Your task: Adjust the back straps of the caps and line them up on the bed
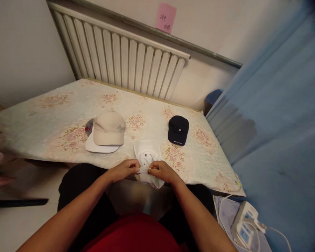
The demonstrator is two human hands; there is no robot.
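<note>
A white cap (150, 153) with a small dark mark lies at the front edge of the bed, its brim pointing away from me and its rear part hanging over the edge. My left hand (127, 169) is closed in a pinch at the cap's near left side. From the other side, my right hand (161, 170) pinches too, a short gap away. Between the fingertips runs a thin pale strip, apparently the cap's back strap; its details are too small to make out.
A beige cap (107, 127) sits stacked over a white-brimmed cap (101, 147) and a grey one at left. To the right lies a dark navy cap (178, 129). A radiator (126, 52) stands behind the bed, a blue curtain (273, 140) and power strip (244, 225) at right.
</note>
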